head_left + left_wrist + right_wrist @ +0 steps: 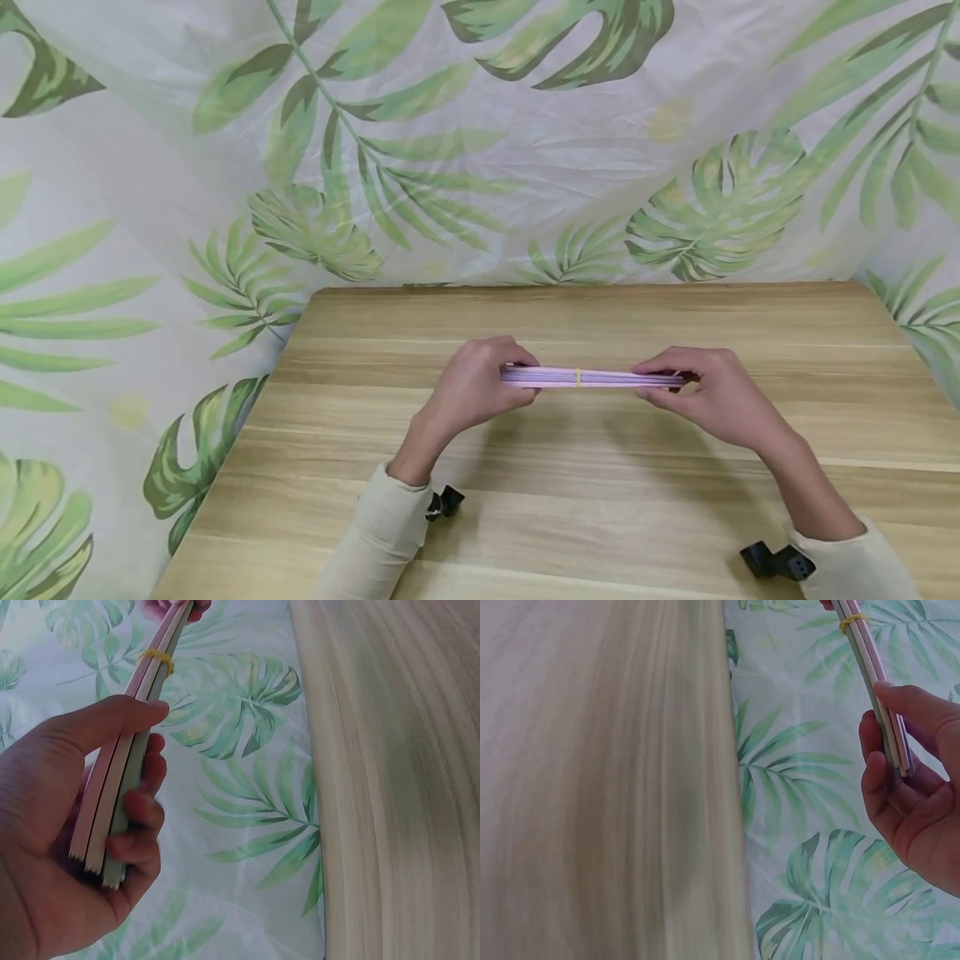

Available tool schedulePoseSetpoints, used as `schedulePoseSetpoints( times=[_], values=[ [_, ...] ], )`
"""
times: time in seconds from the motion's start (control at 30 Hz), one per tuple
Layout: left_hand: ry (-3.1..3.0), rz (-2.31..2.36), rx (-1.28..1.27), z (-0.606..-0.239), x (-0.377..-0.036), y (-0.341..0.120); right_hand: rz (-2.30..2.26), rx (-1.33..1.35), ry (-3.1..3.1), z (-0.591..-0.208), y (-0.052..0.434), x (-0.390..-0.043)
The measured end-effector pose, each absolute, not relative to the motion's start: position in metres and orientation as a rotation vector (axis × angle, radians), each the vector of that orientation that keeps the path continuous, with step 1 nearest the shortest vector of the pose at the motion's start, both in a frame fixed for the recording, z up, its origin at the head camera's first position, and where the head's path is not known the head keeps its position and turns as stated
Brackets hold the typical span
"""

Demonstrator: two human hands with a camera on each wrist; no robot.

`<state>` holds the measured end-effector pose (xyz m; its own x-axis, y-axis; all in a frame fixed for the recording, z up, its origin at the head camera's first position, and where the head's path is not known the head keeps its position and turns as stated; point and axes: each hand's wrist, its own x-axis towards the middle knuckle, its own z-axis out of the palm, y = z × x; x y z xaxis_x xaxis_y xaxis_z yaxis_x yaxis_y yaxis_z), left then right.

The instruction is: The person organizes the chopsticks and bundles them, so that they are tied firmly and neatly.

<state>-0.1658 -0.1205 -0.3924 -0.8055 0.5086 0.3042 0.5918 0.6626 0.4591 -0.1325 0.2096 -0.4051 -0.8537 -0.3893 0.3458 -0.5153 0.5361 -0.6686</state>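
**woodgrain_fan:** While the leaf-print cloth [480, 142] hangs beyond both hands, what's over the wooden counter [600, 500]?

**paperclipz:** Flat pink paper stack [592, 377], held level between them. Left hand [472, 387] grips one end, right hand [712, 396] pinches the other. Yellow rubber band [578, 377] wraps the middle.

Left hand [67, 847] grips one end of a thin stack of pink sheets [124, 780], thumb on top, fingers [139, 814] curled under the edge. Yellow rubber band [159, 660] wraps the stack farther up. Right hand's fingertips [169, 607] pinch the far end at the frame top. Leaf-print cloth [240, 750] behind, wooden tabletop [397, 780] at right.
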Motion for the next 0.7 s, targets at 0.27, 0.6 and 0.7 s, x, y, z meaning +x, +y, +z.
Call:
schedulePoseSetpoints(
  times=[0.27,0.6,0.7],
  values=[
    [-2.746,-0.862,-1.018,-0.393,-0.169,-0.126,1.247,0.687,-2.686,-0.41,0.219,-0.131],
    [-2.727,-0.919,-0.946,-0.409,-0.167,-0.134,1.165,0.765,-2.65,-0.416,0.213,-0.13],
    [-2.714,-0.962,-0.906,-0.418,-0.166,-0.134,1.151,0.766,-2.66,-0.419,0.213,-0.13]
  ],
)
